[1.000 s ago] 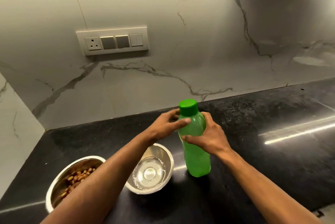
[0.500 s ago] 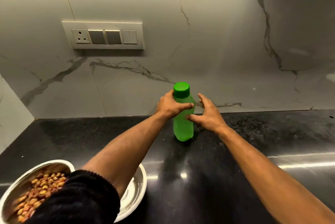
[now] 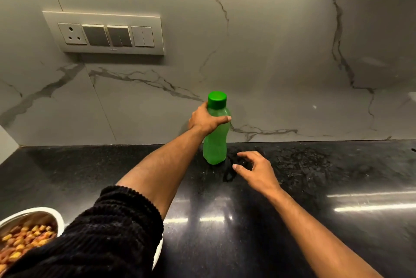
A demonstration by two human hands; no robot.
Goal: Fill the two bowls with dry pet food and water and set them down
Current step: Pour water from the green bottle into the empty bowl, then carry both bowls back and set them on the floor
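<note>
A green plastic bottle (image 3: 215,145) with a green cap stands upright on the black counter (image 3: 315,187), close to the marble wall. My left hand (image 3: 206,119) is wrapped around its shoulder just under the cap. My right hand (image 3: 255,168) hovers low over the counter to the right of the bottle's base, fingers apart, holding nothing. A steel bowl (image 3: 56,216) holding dry pet food sits at the bottom left. The second bowl shows only as a sliver of rim (image 3: 158,253) behind my black sleeve.
A switch and socket panel (image 3: 105,32) is mounted on the marble backsplash above left. The wall corner closes the counter at the far left. Wet smears mark the counter to the right of the bottle.
The bottle went from beside the bowls to the back of the counter by the wall. My right hand has let go of it and dropped to the counter. The view has tilted, cutting off the bowls.
</note>
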